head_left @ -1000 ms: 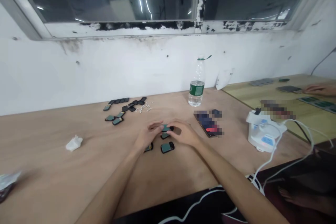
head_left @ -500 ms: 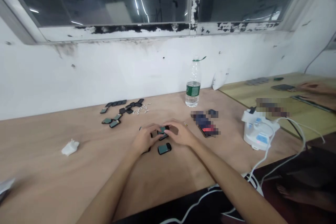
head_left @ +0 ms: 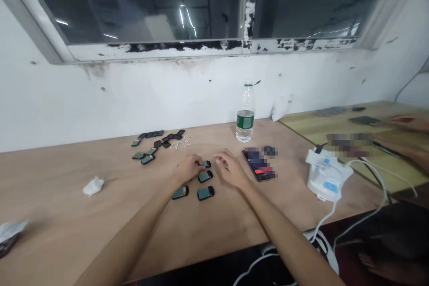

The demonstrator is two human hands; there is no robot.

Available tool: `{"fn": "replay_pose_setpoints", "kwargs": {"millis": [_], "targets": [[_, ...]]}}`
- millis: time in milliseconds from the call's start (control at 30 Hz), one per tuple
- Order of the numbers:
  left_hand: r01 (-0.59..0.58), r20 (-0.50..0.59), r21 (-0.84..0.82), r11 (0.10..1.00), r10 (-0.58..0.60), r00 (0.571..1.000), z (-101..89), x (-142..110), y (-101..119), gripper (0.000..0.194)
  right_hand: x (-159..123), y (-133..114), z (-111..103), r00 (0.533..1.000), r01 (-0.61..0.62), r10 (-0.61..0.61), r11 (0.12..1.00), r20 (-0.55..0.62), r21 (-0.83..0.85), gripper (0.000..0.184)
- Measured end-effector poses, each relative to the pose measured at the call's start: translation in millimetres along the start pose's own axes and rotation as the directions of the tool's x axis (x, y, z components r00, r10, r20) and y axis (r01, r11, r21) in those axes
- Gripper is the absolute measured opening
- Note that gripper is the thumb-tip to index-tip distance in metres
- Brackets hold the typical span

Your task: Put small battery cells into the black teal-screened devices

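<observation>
My left hand (head_left: pixel 190 167) has its fingers closed on the left end of a small black case with a grey-green panel (head_left: pixel 207 164), low over the table. Just to the right, my right hand (head_left: pixel 230 169) is apart from that case, its fingers loosely bent and spread, with no held thing visible. Two similar cases lie below in a column, one panelled case (head_left: pixel 205 176) close to my left fingertips and a lower case (head_left: pixel 205 193) nearer me. Another case with a yellowish spot (head_left: pixel 180 192) rests beneath my left wrist, partly hidden.
Several panelled cases (head_left: pixel 147 159), black pieces (head_left: pixel 166 144) and small white bits (head_left: pixel 180 144) lie back left. Crumpled tissue (head_left: pixel 94 186) is at left. A water bottle (head_left: pixel 245 126), phone (head_left: pixel 259 165) and white corded device (head_left: pixel 325 178) stand right. Another person's hand (head_left: pixel 409 123) is far right.
My right hand has drawn away to the right from the case both hands were at. My left hand stays at a case. The view has shifted slightly.
</observation>
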State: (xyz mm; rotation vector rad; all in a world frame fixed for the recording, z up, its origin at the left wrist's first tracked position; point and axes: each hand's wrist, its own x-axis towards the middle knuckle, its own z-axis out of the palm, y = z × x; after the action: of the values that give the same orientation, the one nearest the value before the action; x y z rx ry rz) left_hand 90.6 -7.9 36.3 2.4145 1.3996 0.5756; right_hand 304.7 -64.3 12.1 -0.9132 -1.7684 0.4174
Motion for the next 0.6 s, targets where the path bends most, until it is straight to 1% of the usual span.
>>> {"fn": "replay_pose_setpoints", "kwargs": {"millis": [67, 167, 267, 367, 433, 533, 600], "targets": [[-0.017, 0.007, 0.006, 1.000, 0.017, 1.000, 3.0, 1.4, 0.3, 0.006, 0.2, 0.1, -2.9, 1.000, 0.004, -0.004, 1.000, 0.006, -0.030, 0.023], [-0.038, 0.020, 0.007, 0.999, 0.038, 0.999, 4.3, 0.4, -1.8, 0.006, 0.6, 0.4, -4.2, 1.000, 0.007, -0.006, 0.999, 0.012, -0.045, 0.023], [-0.048, 0.002, -0.010, 0.999, 0.048, 0.999, -4.0, 0.0, -9.8, 0.015, 0.5, 0.3, -4.0, 1.000, 0.006, -0.006, 0.999, 0.010, -0.043, 0.023], [-0.045, -0.073, -0.052, 0.998, 0.041, 0.996, -21.8, -1.2, -27.0, 0.033, -0.1, -0.5, -4.5, 1.000, -0.022, 0.022, 0.999, -0.013, -0.030, 0.024], [-0.036, -0.086, -0.076, 0.996, 0.030, 0.996, -34.8, -5.6, -42.1, 0.042, -0.2, -1.5, -5.3, 0.999, -0.037, 0.036, 0.999, -0.030, -0.026, 0.024], [-0.048, -0.032, -0.096, 0.994, 0.045, 0.998, -47.1, -18.2, -65.0, 0.039, 0.6, -3.1, -6.0, 0.999, -0.020, 0.019, 1.000, -0.041, -0.017, 0.024], [-0.067, -0.004, -0.121, 0.990, 0.067, 0.998, -48.4, -27.6, -78.3, 0.036, 1.3, -3.6, -5.6, 0.999, -0.011, 0.011, 1.000, -0.036, -0.004, 0.025]]}}
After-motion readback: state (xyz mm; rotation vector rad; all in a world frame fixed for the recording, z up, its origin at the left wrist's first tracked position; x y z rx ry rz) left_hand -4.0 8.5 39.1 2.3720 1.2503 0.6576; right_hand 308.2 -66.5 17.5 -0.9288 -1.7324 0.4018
